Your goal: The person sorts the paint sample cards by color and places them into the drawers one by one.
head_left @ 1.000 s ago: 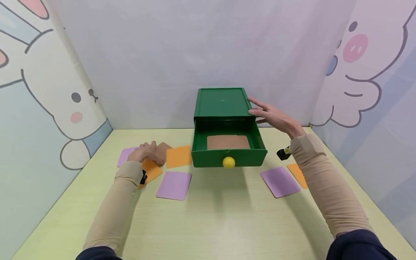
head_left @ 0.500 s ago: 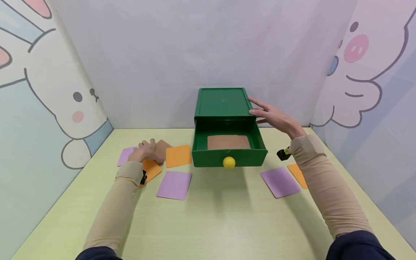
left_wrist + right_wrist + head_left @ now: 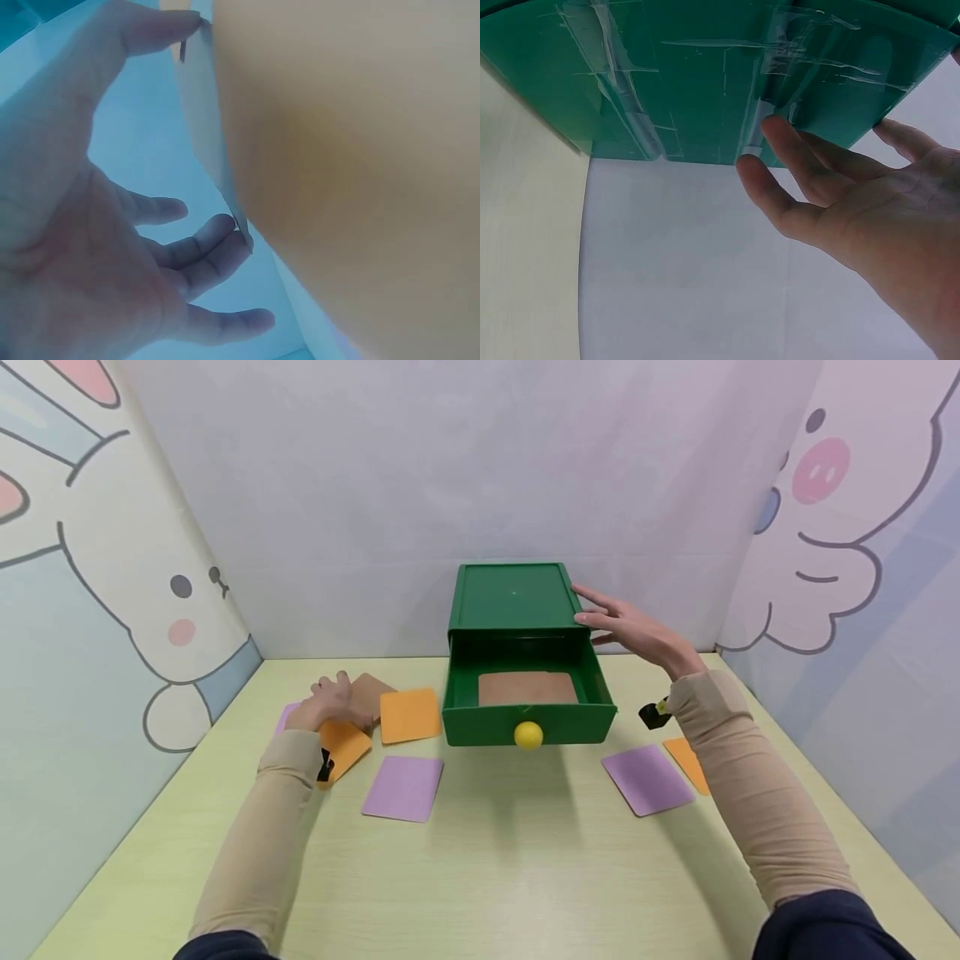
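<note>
A brown card [image 3: 369,695], lying left of the open green drawer box [image 3: 517,602], is being lifted at its edge by the left hand [image 3: 327,700], while the box is steadied by the straight-fingered right hand [image 3: 630,628]; carrying it rightward into the drawer [image 3: 527,703], where 1 brown card already lies, seems due next.

We seem to be in a staged play or test booth: cartoon rabbit [image 3: 112,568] and pig [image 3: 832,527] panels wall both sides, a blank sheet [image 3: 450,485] closes the back, and a pale-green table [image 3: 510,868] fills the floor.
</note>
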Demonstrator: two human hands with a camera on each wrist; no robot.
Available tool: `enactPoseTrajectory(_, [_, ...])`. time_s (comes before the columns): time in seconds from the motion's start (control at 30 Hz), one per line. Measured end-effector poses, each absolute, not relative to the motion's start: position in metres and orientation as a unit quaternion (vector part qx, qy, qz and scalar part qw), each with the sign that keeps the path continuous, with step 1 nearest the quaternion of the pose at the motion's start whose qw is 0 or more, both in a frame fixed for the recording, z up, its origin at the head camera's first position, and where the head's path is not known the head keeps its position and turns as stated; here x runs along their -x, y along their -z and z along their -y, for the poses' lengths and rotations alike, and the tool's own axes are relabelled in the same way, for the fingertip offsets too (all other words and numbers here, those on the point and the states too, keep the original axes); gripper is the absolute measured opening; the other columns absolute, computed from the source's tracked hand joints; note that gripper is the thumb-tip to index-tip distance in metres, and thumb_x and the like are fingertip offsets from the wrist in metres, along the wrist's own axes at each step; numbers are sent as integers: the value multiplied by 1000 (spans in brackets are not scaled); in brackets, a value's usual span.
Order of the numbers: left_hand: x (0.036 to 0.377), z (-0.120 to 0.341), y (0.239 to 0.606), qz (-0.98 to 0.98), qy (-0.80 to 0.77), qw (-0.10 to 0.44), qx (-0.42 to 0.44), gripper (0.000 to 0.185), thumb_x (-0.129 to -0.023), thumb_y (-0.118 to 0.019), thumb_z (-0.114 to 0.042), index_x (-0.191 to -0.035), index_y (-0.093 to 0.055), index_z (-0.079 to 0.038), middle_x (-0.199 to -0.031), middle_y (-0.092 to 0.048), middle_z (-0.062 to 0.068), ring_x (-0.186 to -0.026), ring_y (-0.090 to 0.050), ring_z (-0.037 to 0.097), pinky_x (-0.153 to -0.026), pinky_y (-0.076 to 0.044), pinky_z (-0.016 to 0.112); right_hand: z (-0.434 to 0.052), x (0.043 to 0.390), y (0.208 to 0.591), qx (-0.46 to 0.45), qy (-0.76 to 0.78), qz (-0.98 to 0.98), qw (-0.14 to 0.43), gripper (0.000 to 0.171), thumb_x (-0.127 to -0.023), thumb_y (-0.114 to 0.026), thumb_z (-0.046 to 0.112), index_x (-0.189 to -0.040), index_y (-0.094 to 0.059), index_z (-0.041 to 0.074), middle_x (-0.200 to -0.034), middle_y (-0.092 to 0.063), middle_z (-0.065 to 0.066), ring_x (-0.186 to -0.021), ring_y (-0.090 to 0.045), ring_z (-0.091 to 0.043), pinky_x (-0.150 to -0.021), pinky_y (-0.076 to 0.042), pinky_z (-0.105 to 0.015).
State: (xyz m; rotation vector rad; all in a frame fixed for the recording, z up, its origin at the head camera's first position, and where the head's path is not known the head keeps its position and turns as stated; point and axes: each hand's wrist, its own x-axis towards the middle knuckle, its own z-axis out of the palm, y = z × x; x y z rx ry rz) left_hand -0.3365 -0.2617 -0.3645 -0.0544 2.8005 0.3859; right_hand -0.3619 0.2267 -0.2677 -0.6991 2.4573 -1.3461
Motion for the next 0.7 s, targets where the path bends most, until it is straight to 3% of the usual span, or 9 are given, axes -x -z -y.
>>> enactPoseTrajectory(0.23, [336,263,354,-983,-129,129,5,108,-81,-68,-44,-146,-4,13,-139,-15,47,-130,-19,60,-102,-31,71,-230,363,267,247,451,-848,131,66,-100,-48,41,-154,-10,41,-164,-6,5,-150,-18,-28,-110,-36,-56])
enactPoseTrajectory(0.47, [332,259,340,-986,-127,107,4,112,-76,-70,-37,-149,0,10,-141,-11,47,-130,-17,59,-97,-31,75,-231,363,268,248,454,-845,135,67,-99,-49,43,-153,-10,43,-164,-5,5,-150,-17,-28,-110,-35,-57])
enactPoseTrajectory(0.7, [331,259,329,-989,-117,93,1,107,-73,-69,-35,-147,-5,11,-139,-15,47,-127,-21,58,-97,-34,72,-232,364,268,248,455,-844,135,67,-99,-49,42,-153,-10,42,-164,-5,4,-150,-17,-29,-111,-35,-58])
